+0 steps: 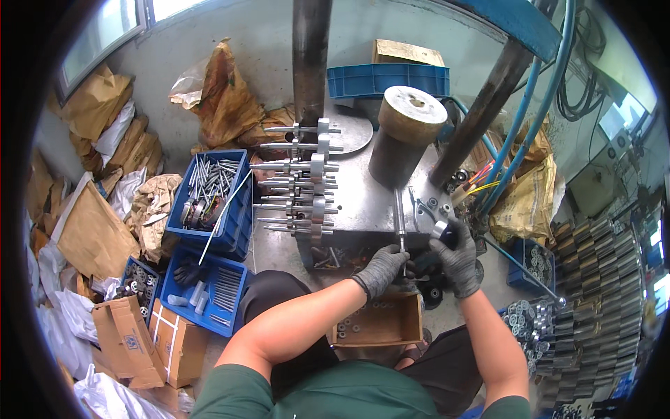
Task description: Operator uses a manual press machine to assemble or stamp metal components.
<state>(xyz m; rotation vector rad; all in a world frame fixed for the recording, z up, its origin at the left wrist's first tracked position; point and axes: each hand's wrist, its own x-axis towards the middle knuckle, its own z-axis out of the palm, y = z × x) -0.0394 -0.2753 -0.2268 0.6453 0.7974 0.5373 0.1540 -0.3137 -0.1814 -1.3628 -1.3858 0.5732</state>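
My left hand (382,271), in a grey glove, is closed around the near end of a slim metal shaft (400,218). The shaft points away from me over the front edge of the steel press table (359,209). To its right, my right hand (457,264), also gloved, has its fingers curled round a ring-shaped metal part (440,228); its dark inner side is partly hidden. Beyond the shaft stands a thick round steel column (401,150) with a wider top. A pair of blue-handled pliers (417,208) and several small bearings (433,202) lie beside it.
Several shafts with thick metal webs (318,174) line the table's left edge. Blue crates of rods (241,209) and tools (185,318) stand left. A wooden drawer (380,337) with small rings is below my hands. Metal parts (593,300) are stacked at right; blue hoses (520,140) hang behind.
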